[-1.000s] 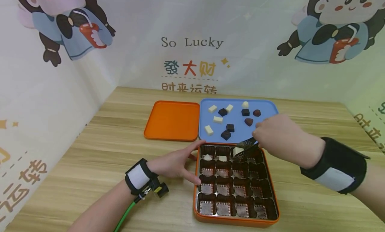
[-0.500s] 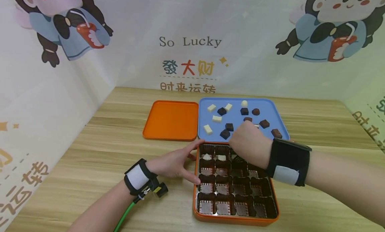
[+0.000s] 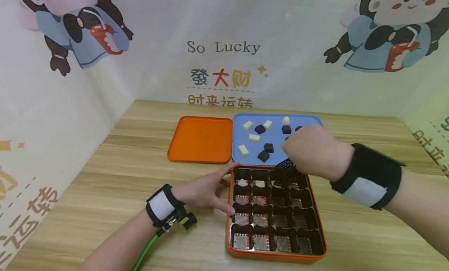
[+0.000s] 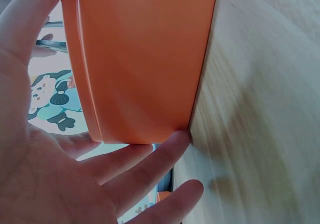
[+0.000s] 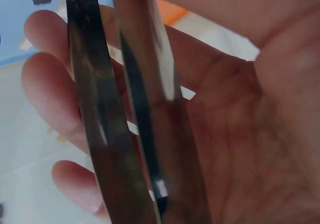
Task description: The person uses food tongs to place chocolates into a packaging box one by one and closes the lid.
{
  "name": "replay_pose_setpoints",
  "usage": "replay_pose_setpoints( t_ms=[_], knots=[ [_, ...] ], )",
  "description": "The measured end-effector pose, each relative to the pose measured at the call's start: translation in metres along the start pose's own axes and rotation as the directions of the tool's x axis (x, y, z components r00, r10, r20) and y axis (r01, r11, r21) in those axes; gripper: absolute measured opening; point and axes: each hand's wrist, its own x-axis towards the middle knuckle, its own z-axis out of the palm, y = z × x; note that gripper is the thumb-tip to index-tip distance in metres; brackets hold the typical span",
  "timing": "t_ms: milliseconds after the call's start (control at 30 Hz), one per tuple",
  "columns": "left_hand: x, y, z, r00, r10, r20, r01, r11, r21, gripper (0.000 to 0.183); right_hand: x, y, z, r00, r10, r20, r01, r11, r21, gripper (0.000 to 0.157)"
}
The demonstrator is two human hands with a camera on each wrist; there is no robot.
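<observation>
My right hand (image 3: 313, 152) grips metal tongs (image 5: 100, 94) with black slotted heads (image 3: 285, 165). The heads are at the third compartment of the back row in an orange box (image 3: 277, 257), and they largely hide what lies there. Two white chocolates stand in the back row's left compartments, one pointed (image 3: 242, 182) and one flat-topped (image 3: 260, 183). My left hand (image 3: 203, 190) touches the box's left side with fingers spread. In the left wrist view, the fingertips (image 4: 180, 139) meet the corner of the box wall (image 4: 140, 64).
A blue tray (image 3: 240, 160) behind the box holds several white and dark chocolates, some hidden by my right hand. An orange lid (image 3: 200, 140) lies left of the tray. A printed cloth (image 3: 298, 87) hangs behind the wooden table (image 3: 140, 158).
The white chocolate seen between the tong heads a second ago is now mostly out of sight in the third compartment. My right hand dipped left over the box, then moved back up and right.
</observation>
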Motion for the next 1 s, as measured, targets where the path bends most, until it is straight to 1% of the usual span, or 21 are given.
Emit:
replay_pose_setpoints(
  t_ms=[67,100,167,233,333,467,633,700,767,833,1000],
  knots=[
    [0.001,0.002,0.000,1.000,0.003,0.002,-0.003,1.000,-0.001,0.110,-0.003,0.017,0.000,0.996,0.048,0.079,-0.058,0.991,0.120,0.024],
    [0.001,0.002,-0.001,1.000,0.005,0.004,-0.005,1.000,-0.002,0.110,-0.004,0.026,0.001,0.991,0.076,0.115,-0.093,0.983,0.159,0.018],
    [0.002,0.004,-0.001,1.000,0.009,0.006,-0.009,1.000,-0.007,0.110,-0.004,0.044,0.007,0.979,0.120,0.162,-0.156,0.960,0.231,0.016],
    [0.002,0.004,-0.002,1.000,0.009,0.007,-0.009,1.000,-0.009,0.111,-0.002,0.061,0.017,0.968,0.170,0.187,-0.218,0.936,0.277,0.017],
    [0.002,0.004,-0.002,1.000,0.008,0.008,-0.007,1.000,-0.009,0.112,0.008,0.084,0.036,0.951,0.241,0.193,-0.292,0.907,0.303,0.022],
    [0.000,0.003,-0.001,1.000,0.001,0.002,-0.001,1.000,-0.020,0.112,0.027,0.105,0.062,0.918,0.349,0.187,-0.390,0.878,0.277,0.025],
    [-0.002,-0.001,0.002,1.000,-0.010,-0.005,0.010,1.000,-0.027,0.112,0.051,0.119,0.098,0.872,0.457,0.175,-0.488,0.836,0.249,0.029],
    [-0.003,-0.002,0.003,1.000,-0.019,-0.005,0.019,0.999,-0.032,0.112,0.059,0.121,0.110,0.861,0.481,0.165,-0.508,0.824,0.252,0.030],
    [-0.004,-0.003,0.004,1.000,-0.024,-0.004,0.024,0.999,-0.036,0.112,0.066,0.121,0.117,0.854,0.495,0.161,-0.521,0.813,0.260,0.031],
    [-0.004,-0.003,0.003,1.000,-0.023,-0.004,0.023,0.999,-0.031,0.112,0.070,0.120,0.121,0.850,0.503,0.157,-0.527,0.806,0.270,0.032],
    [-0.002,-0.001,0.001,1.000,-0.016,-0.005,0.016,1.000,-0.021,0.111,0.075,0.118,0.126,0.851,0.507,0.135,-0.523,0.803,0.285,0.030]
  ],
)
